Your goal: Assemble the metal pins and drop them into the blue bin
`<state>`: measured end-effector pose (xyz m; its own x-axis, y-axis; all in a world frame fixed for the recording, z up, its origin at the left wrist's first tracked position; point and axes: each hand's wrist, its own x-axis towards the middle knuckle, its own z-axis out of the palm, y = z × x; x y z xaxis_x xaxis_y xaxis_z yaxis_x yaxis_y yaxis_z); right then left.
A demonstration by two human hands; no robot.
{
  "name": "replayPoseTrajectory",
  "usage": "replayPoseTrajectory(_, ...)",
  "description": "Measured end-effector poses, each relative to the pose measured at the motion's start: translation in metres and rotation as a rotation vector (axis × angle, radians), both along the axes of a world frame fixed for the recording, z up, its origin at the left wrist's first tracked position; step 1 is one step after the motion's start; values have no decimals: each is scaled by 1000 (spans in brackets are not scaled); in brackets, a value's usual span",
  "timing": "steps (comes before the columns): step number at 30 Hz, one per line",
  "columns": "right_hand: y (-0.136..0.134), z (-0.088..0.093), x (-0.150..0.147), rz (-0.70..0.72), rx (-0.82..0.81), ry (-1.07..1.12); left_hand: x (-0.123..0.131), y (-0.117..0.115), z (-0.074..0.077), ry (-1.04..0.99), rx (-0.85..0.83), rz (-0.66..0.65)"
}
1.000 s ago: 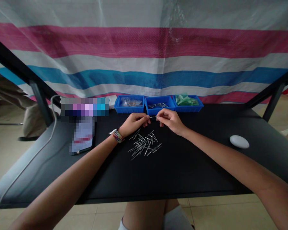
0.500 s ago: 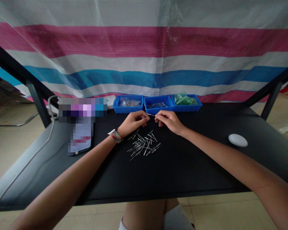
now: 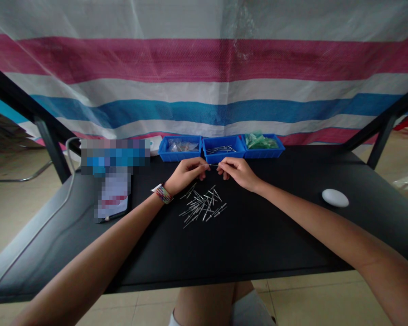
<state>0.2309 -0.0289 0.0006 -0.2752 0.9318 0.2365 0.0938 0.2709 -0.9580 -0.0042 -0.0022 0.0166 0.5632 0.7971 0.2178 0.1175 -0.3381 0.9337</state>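
My left hand [image 3: 187,173] and my right hand [image 3: 236,171] meet above the black table [image 3: 258,235], both pinched on the ends of one thin metal pin [image 3: 213,165] held level between them. A colourful band sits on my left wrist. Just below the hands lies a loose pile of several metal pins [image 3: 203,206]. Right behind the hands stand three blue trays: the left tray [image 3: 180,149] with clear bags, the middle tray [image 3: 221,149] with metal pins, the right tray [image 3: 263,145] with green pieces.
A phone [image 3: 113,198] lies flat at the left. A grey cable [image 3: 47,217] runs along the table's left side. A white oval object [image 3: 335,198] rests at the right. A striped tarp [image 3: 204,77] hangs behind the table.
Both hands stay pinched together on the pin; the gap between the fingertips has narrowed slightly. The view has shifted a little.
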Motion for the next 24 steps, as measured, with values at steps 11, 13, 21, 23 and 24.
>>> replayPoseTrajectory(11,-4,3,0,32,-21,48,-1,3,-3,29,14,-4)
replayPoseTrajectory(13,-6,5,-1,26,-10,44,-1,3,-3,34,14,-9)
replayPoseTrajectory(21,3,15,1,-237,-109,275,-2,4,-5,32,-44,-18)
replayPoseTrajectory(23,6,17,2,-297,-208,358,-2,5,-4,24,-42,-25)
replayPoseTrajectory(24,7,18,2,-310,-248,377,-2,5,-4,22,-42,-27)
